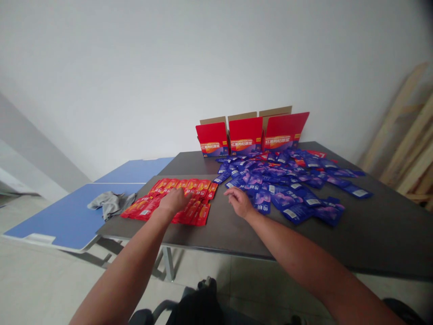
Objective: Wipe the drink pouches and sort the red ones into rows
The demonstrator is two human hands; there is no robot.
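My left hand (173, 201) lies over rows of red sachets (199, 212), its fingers stretched toward the right across them; some fingertips are hard to make out against the red. Beside the blue sachets (262, 198), my right hand (239, 202) hovers above the dark table (233, 230), loosely bent, with its fingers apart and nothing visible in them. The red sachets are laid out in overlapping rows on the left. On the right, the blue ones form a loose heap with several red pieces showing among them.
Three open red cartons (245, 140) stand in a row at the back against the wall. A grey cloth (113, 203) lies at the left on a lower blue table (74, 216). Wooden boards (402, 135) lean at the far right.
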